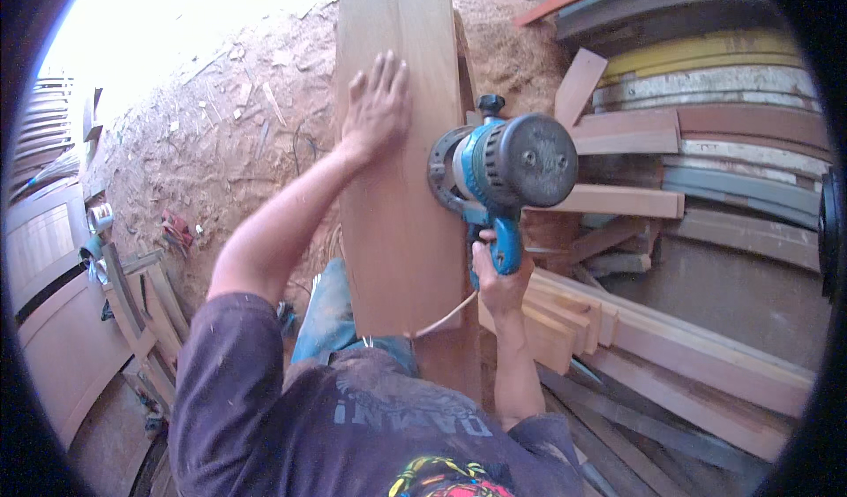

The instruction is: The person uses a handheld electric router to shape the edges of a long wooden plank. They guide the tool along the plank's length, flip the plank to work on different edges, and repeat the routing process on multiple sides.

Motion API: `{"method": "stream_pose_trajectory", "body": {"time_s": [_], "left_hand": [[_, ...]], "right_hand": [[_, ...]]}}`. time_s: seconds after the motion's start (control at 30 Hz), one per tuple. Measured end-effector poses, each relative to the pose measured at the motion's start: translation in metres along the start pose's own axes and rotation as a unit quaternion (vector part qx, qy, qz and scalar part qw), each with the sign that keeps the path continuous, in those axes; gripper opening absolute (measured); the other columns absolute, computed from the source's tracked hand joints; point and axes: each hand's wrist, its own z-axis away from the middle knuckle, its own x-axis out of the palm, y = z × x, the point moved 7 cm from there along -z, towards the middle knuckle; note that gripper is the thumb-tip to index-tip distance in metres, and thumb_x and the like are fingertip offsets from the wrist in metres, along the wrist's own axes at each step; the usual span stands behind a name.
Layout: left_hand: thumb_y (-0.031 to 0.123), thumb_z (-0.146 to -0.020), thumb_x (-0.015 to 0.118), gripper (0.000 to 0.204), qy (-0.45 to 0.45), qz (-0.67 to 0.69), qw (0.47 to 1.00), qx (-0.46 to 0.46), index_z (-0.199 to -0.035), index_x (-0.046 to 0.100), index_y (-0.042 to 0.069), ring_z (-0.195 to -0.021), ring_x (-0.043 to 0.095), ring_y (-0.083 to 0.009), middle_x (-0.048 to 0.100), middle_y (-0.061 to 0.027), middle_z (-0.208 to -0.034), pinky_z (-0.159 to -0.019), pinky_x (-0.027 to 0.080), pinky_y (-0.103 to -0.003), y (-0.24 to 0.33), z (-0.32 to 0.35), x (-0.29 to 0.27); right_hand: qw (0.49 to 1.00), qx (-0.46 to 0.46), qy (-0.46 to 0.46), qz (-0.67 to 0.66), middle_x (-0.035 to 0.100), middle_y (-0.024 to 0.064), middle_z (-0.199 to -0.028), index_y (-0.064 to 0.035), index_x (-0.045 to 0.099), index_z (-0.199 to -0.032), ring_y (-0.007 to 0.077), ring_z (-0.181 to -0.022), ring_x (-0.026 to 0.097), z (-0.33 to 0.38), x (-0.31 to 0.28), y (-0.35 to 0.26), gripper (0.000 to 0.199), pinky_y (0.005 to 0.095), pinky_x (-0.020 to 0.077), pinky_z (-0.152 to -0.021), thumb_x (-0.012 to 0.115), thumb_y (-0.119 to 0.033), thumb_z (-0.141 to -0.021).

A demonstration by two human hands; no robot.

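A long reddish-brown wooden board [393,232] runs away from me, its near end against my legs. My left hand [377,104] lies flat on its upper face, fingers spread, pressing down. My right hand [498,276] grips the blue handle of a blue and dark grey electric router [498,166]. The router's round base sits against the board's right edge, its motor housing pointing toward me. A thin curl of wood hangs off the board's near right corner by my right wrist.
Stacks of straight and curved wood pieces [706,117] fill the right side, with planks [653,347] lying below them. Sawdust [229,135] covers the ground on the left. Door panels [53,303] and slats lean at the far left.
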Motion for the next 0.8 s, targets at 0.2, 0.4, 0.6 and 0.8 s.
{"method": "stream_pose_trajectory", "body": {"time_s": [0.2, 0.4, 0.6, 0.8], "left_hand": [[0.041, -0.113, 0.040, 0.064, 0.065, -0.049, 0.996, 0.028, -0.164, 0.040, 0.004, -0.164, 0.028, -0.0342, 0.033, -0.0210, -0.175, -0.131, 0.019, -0.054, -0.037, -0.006, 0.016], [0.039, -0.113, 0.038, 0.069, -0.055, 0.005, 0.998, -0.025, -0.166, 0.032, -0.003, -0.167, 0.017, -0.0386, 0.022, -0.0261, -0.178, -0.134, 0.015, -0.052, 0.033, 0.068, -0.007], [0.044, -0.113, 0.039, 0.074, -0.081, 0.024, 0.996, -0.015, -0.168, 0.027, -0.004, -0.167, 0.014, -0.0387, 0.020, -0.0272, -0.178, -0.134, 0.012, -0.052, 0.055, 0.109, -0.022], [0.046, -0.112, 0.039, 0.076, -0.071, 0.044, 0.996, -0.043, -0.169, 0.027, -0.003, -0.167, 0.013, -0.0386, 0.019, -0.0261, -0.179, -0.135, 0.010, -0.052, 0.052, 0.103, -0.018]], "right_hand": [[0.996, 0.054, -0.054, 0.049, 0.070, 0.0002, -0.082, 0.0003, 0.074, -0.118, 0.0079, -0.074, 0.062, 0.134, -0.046, -0.006, 0.023, 0.0269, 0.0503, -0.069, 0.076, -0.004, -0.095], [0.987, 0.154, -0.042, 0.028, 0.074, 0.0031, -0.095, 0.0003, 0.074, -0.111, 0.0119, -0.085, 0.070, 0.268, -0.083, 0.042, 0.021, 0.0292, 0.0563, -0.078, 0.083, -0.005, -0.093], [0.987, 0.159, -0.020, 0.001, 0.074, 0.0032, -0.098, -0.0003, 0.072, -0.103, 0.0118, -0.087, 0.070, 0.300, -0.094, 0.095, 0.014, 0.0285, 0.0563, -0.078, 0.082, -0.002, -0.093], [0.991, 0.060, -0.088, 0.081, 0.069, 0.0004, -0.086, -0.0030, 0.069, -0.092, 0.0096, -0.077, 0.065, 0.266, -0.096, 0.041, 0.010, 0.0287, 0.0502, -0.068, 0.078, 0.001, -0.094]]}}
